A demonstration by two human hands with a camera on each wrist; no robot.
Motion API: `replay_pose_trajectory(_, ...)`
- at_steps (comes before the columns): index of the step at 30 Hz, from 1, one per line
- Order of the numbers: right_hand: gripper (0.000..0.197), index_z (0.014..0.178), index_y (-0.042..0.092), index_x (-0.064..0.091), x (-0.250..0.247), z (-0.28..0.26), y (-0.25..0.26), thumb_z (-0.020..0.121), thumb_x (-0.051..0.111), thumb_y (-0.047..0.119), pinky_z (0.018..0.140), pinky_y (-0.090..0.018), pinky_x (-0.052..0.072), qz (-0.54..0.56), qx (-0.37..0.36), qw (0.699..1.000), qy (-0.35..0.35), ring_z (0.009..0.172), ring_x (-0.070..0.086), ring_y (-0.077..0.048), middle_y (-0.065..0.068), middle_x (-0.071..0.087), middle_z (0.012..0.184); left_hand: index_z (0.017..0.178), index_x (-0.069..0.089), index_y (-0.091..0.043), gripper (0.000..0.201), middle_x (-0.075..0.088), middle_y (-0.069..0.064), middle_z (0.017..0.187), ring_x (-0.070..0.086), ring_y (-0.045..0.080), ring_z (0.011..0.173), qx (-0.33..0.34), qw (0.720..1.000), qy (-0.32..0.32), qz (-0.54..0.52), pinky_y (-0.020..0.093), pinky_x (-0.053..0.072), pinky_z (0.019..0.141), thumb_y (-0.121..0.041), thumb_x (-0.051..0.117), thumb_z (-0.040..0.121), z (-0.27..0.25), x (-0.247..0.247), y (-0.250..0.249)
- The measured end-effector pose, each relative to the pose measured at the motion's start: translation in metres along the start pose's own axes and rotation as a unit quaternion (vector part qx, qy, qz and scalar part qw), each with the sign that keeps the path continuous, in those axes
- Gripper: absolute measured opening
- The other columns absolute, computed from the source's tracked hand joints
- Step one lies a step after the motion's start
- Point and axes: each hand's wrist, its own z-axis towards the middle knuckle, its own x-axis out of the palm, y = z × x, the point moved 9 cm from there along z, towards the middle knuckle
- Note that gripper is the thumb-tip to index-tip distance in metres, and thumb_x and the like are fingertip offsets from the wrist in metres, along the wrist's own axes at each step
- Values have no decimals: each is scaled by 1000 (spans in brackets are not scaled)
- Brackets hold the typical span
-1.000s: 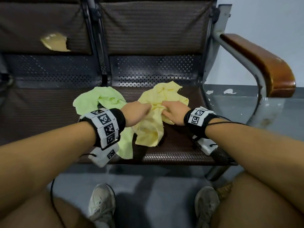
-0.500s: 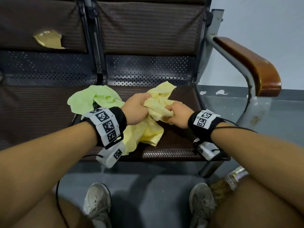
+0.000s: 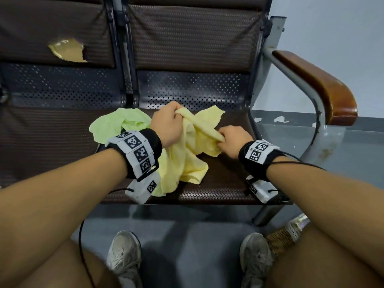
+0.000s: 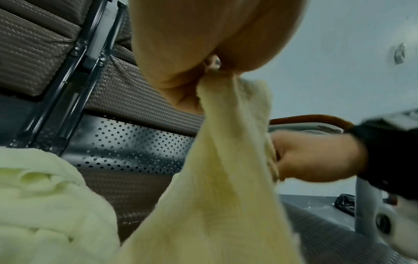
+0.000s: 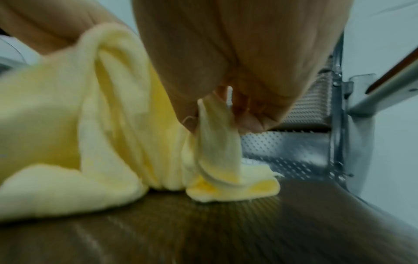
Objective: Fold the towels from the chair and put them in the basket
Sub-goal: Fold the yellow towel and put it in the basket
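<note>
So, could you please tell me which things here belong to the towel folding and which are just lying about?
Part of the job: yellow towel, held by left hand and right hand; green towel; chair; basket.

Just lying about: armrest; shoes.

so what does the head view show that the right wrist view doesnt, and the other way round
Only the head view: the green towel beside the yellow one, the left hand's grip, the torn backrest, shoes and a basket edge on the floor.
Only the right wrist view: from below, the right hand's fingertips pinching a thin fold.
Both: the yellow towel bunched on the seat, and the right hand holding it.
</note>
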Motion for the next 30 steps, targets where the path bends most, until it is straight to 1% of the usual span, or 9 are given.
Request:
replay_pose_trajectory(4,21,98,15,64,-14,-2,-18,91,45,11,79,-38,53,106,56,991,-67,93,64,-32,-9,68,99,81,64,-16,18,68,1,81,62,23,82,-36,998,28,53,31,47,67,-33,59,87,6,2,15)
replay_pose_trajectory(8,28,111,21,51,-31,-5,10,95,35,4,74,-42,55,338,-9,935,-104,87,62,-23,-4,64,99,76,63,-23,20,66,-3,77,62,19,78,-52,987,60,143,28,41,57,-42,70,77,7,10,28)
replay_pose_trajectory(11,18,105,26,51,-44,-9,41,94,50,12,64,-26,47,313,-97,937,-124,75,55,-6,8,61,88,102,65,-26,22,68,-4,104,62,21,97,-30,996,48,67,27,45,75,-17,51,88,9,15,23)
replay_pose_trajectory(15,22,103,23,61,-32,-3,27,82,65,18,69,-31,51,180,-55,978,-94,74,60,-14,4,64,84,86,66,-23,35,70,14,101,64,39,100,-95,984,-1,-152,50,56,84,-5,37,88,14,5,28)
replay_pose_trajectory(19,19,87,14,69,-16,-2,-20,90,57,28,67,-28,43,46,63,995,-60,83,64,-29,-7,67,86,96,65,-13,27,68,14,88,68,34,82,-129,947,-73,-284,33,55,54,-4,40,95,22,-15,40)
replay_pose_trajectory(21,25,88,13,67,-19,0,-31,97,47,24,69,-31,44,93,79,989,-79,86,64,-31,-10,68,88,91,65,-14,18,68,11,88,70,29,79,-126,943,-79,-299,28,56,54,1,55,88,23,-18,42)
replay_pose_trajectory(24,27,112,5,58,-20,2,-24,103,36,16,85,-43,49,329,72,937,-95,95,59,-24,-20,64,109,73,60,-21,22,69,11,84,72,35,83,-152,958,-76,-230,42,62,68,-4,74,72,20,-17,52)
replay_pose_trajectory(27,26,106,15,55,-38,-4,-7,106,34,32,88,-37,47,404,31,902,-152,93,56,-11,3,63,101,66,61,-15,13,66,12,76,70,40,89,-172,962,-75,-197,49,61,76,-19,72,71,16,-18,52)
replay_pose_trajectory(30,38,94,26,47,-49,-13,21,90,52,64,67,-24,48,293,-69,945,-130,71,57,3,21,61,81,99,69,1,28,68,19,95,69,38,93,-203,935,-72,-280,39,62,64,-19,54,87,19,-12,53)
